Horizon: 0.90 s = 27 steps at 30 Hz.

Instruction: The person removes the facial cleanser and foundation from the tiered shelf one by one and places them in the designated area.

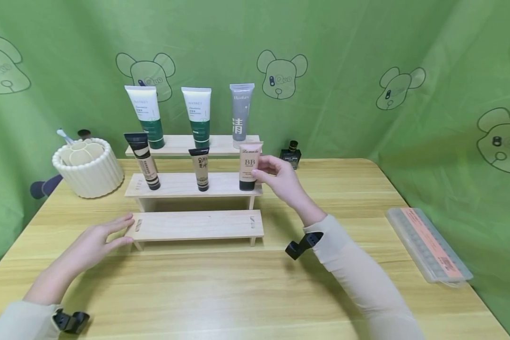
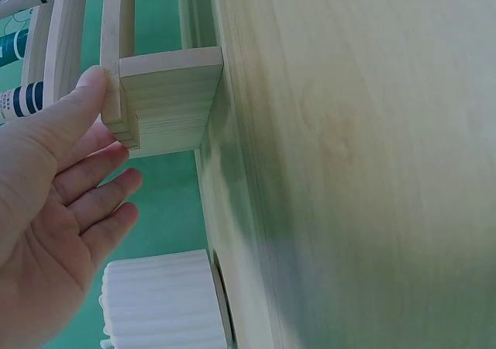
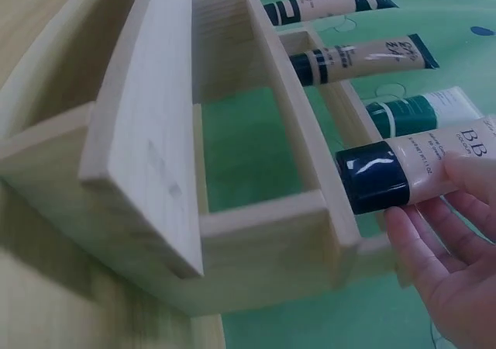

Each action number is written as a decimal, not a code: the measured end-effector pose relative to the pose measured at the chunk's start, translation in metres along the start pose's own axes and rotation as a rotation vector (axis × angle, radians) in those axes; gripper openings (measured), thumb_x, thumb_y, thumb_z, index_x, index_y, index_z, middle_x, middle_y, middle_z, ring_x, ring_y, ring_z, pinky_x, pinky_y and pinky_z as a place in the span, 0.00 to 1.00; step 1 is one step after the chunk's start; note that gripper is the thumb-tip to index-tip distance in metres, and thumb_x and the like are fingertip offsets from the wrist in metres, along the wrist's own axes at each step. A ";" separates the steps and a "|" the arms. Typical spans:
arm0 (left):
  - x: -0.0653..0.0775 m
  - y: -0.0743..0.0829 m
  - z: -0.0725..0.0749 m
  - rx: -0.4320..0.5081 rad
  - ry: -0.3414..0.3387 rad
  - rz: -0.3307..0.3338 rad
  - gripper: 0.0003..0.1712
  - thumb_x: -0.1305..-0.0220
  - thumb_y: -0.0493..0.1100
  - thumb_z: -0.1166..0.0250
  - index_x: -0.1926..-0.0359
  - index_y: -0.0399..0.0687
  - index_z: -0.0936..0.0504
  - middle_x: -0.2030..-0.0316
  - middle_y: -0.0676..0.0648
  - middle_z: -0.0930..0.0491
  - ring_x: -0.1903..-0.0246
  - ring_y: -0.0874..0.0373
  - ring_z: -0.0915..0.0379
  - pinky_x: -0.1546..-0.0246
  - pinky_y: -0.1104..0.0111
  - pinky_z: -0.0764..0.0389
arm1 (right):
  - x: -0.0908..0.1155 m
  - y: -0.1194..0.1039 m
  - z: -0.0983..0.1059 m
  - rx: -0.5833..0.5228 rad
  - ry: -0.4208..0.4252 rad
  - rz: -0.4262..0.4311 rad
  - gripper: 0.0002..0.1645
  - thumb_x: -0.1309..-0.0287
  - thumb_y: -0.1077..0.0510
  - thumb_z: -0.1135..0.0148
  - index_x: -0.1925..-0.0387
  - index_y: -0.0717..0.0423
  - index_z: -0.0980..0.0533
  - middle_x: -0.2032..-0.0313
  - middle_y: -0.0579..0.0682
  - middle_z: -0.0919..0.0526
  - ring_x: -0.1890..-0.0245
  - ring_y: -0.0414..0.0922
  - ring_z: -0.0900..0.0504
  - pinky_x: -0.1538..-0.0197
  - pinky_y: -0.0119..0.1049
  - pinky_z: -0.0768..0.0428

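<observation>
My right hand [image 1: 280, 177] pinches a pink BB cream tube [image 1: 249, 163] with a black cap, upright at the right end of the middle tier. In the right wrist view, the tube's black cap [image 3: 373, 177] is at the board's edge; whether it rests there I cannot tell. The left hand [image 1: 94, 241] touches the left end of the low front tier [image 1: 195, 225] of a wooden step rack, its fingers fairly straight. A beige tube [image 1: 201, 170] and a black-topped tube [image 1: 146, 163] stand on the middle tier [image 1: 174, 186].
On the back tier [image 1: 174, 145] stand two white-and-green tubes [image 1: 197, 113] and a grey tube [image 1: 240, 111]. A white ribbed holder [image 1: 91, 172] with brushes stands left, a small black bottle [image 1: 291, 155] behind right. A clear plastic case [image 1: 429, 245] lies on the table's right.
</observation>
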<state>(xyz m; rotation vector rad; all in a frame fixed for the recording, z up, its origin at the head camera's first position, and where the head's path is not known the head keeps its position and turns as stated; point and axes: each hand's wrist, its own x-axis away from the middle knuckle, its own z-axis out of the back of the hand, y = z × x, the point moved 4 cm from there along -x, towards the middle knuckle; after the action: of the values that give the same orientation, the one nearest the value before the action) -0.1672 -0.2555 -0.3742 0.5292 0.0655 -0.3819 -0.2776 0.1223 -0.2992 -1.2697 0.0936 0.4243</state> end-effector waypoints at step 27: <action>0.000 0.001 0.001 -0.007 -0.017 0.013 0.31 0.40 0.49 0.38 0.42 0.33 0.29 0.41 0.33 0.36 0.45 0.32 0.38 0.47 0.40 0.39 | 0.004 0.087 0.076 0.016 0.094 -0.308 0.22 0.40 0.62 0.42 0.49 0.76 0.31 0.58 0.67 0.23 0.71 0.40 0.22 0.58 0.47 0.19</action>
<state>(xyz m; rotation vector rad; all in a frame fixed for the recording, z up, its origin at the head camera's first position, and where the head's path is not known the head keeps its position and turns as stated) -0.1666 -0.2557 -0.3727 0.5192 0.0465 -0.3731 -0.3175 0.2145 -0.3558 -1.2633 -0.0202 0.0985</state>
